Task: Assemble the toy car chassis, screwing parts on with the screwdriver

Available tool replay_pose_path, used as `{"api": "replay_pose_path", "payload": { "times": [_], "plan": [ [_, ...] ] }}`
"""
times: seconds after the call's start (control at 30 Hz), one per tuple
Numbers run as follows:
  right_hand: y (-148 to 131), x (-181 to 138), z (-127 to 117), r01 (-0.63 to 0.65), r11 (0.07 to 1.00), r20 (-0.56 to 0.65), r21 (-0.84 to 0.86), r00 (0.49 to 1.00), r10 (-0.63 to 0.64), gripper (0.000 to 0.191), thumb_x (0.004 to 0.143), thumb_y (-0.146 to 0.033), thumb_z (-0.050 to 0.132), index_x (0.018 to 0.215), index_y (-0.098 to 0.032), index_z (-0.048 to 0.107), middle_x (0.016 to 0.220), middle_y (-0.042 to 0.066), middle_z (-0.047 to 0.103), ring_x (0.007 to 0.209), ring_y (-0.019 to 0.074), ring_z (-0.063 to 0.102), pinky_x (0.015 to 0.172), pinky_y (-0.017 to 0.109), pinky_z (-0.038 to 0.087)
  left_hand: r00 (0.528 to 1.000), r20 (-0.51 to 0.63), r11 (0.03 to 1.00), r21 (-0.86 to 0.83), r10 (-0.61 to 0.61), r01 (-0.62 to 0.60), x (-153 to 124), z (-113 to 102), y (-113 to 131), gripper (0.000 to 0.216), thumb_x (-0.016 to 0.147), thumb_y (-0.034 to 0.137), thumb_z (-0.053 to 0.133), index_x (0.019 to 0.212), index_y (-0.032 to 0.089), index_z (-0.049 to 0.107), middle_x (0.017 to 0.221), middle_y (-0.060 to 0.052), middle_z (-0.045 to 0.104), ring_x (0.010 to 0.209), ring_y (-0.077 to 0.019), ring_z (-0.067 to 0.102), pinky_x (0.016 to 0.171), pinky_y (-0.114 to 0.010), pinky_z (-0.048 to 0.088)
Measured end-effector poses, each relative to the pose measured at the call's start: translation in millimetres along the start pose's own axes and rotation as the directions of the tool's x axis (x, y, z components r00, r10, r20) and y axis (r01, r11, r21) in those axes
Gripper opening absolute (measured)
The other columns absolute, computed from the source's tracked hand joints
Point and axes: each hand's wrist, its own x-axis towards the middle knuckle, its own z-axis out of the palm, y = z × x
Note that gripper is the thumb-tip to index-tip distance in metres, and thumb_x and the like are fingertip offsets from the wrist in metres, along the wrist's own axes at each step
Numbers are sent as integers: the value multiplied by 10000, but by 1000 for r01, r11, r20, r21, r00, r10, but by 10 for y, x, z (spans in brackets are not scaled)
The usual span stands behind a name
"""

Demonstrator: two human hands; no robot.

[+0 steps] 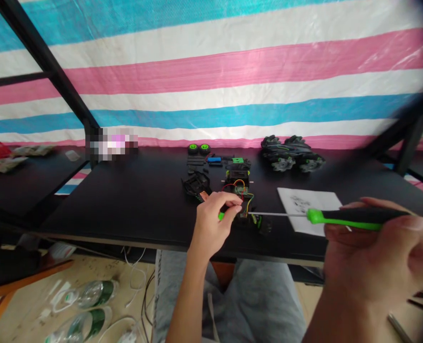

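My left hand [214,220] is closed in a pinch on a small black and green toy car part [251,220] with red, yellow and green wires, near the front edge of the black table [132,200]. My right hand [376,259] is wrapped round the black and green handle of a screwdriver [343,218]. Its thin metal shaft runs left, with the tip beside the wired part. A circuit board with wires [239,186] lies just behind my left hand.
Black car pieces [196,183], two green wheels [198,148], a blue part [214,160] and an assembled toy car [290,153] lie further back. A white instruction sheet [309,207] lies at the right. Plastic bottles [89,309] litter the floor. Black frame bars stand at both sides.
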Motion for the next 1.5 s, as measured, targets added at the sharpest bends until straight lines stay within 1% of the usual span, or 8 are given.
{"api": "replay_pose_path", "payload": {
  "times": [0.17, 0.33, 0.57, 0.77, 0.9, 1.07, 1.3, 1.5],
  "plan": [
    [29, -108, 156, 7, 998, 26, 59, 1000, -9, 508, 943, -659, 798, 921, -152, 778, 656, -3, 713, 413, 139, 597, 335, 268, 499, 984, -85, 986, -72, -158, 152, -19, -7, -40, 41, 970, 192, 834, 937, 216, 832, 885, -18, 802, 670, -138, 538, 655, -281, 428],
    [-32, -140, 166, -21, 995, 126, 95, 992, 9, 513, 963, -682, 795, 965, -171, 764, 752, -4, 734, 454, 121, 629, 381, 256, 518, 976, -101, 972, -157, -191, 174, 2, -55, -55, 49, 944, 257, 871, 923, 218, 851, 864, -24, 803, 637, -126, 492, 613, -277, 387],
    [-89, -177, 164, -38, 992, 141, 119, 990, 21, 472, 989, -657, 782, 986, -186, 774, 783, -2, 739, 497, 120, 649, 412, 241, 527, 979, -83, 953, -257, -188, 162, 52, -35, -23, 50, 870, 230, 932, 877, 224, 883, 852, -50, 823, 719, -158, 651, 626, -273, 449],
    [-49, -124, 113, -111, 979, 151, 169, 985, 85, 499, 969, -671, 799, 992, -173, 776, 774, 6, 748, 484, 117, 631, 407, 244, 514, 955, -40, 885, -388, -293, 255, 38, -56, -45, 178, 771, 273, 1016, 853, 213, 870, 841, -65, 846, 774, -205, 780, 632, -275, 515],
    [-31, -100, 113, -138, 971, 194, 196, 976, 100, 505, 952, -669, 820, 1018, -170, 788, 798, 19, 755, 511, 121, 650, 419, 242, 518, 939, 17, 861, -393, -344, 322, 36, -101, -74, 246, 739, 303, 1043, 868, 200, 862, 819, -65, 848, 725, -201, 784, 615, -275, 522],
    [-49, -80, 108, -95, 981, 225, 171, 973, 55, 482, 964, -651, 815, 1019, -172, 790, 801, 14, 739, 534, 131, 662, 435, 251, 523, 929, 75, 858, -364, -362, 364, 48, -104, -73, 247, 767, 287, 1019, 929, 195, 857, 841, -70, 866, 724, -185, 777, 630, -265, 525],
    [-13, -61, 132, -38, 990, 164, 136, 986, 15, 510, 941, -666, 816, 971, -157, 796, 714, 19, 723, 460, 142, 626, 391, 264, 495, 935, 79, 884, -306, -345, 352, 18, -99, -95, 233, 794, 350, 1005, 924, 188, 899, 872, -103, 871, 719, -204, 760, 643, -305, 560],
    [19, -50, 194, -85, 986, 131, 145, 989, 66, 516, 923, -646, 833, 949, -133, 785, 681, 17, 711, 438, 133, 614, 380, 240, 472, 950, 72, 908, -279, -305, 313, -54, -110, -134, 178, 818, 366, 996, 886, 213, 934, 863, -103, 864, 676, -168, 675, 611, -295, 494]
  ]
}}
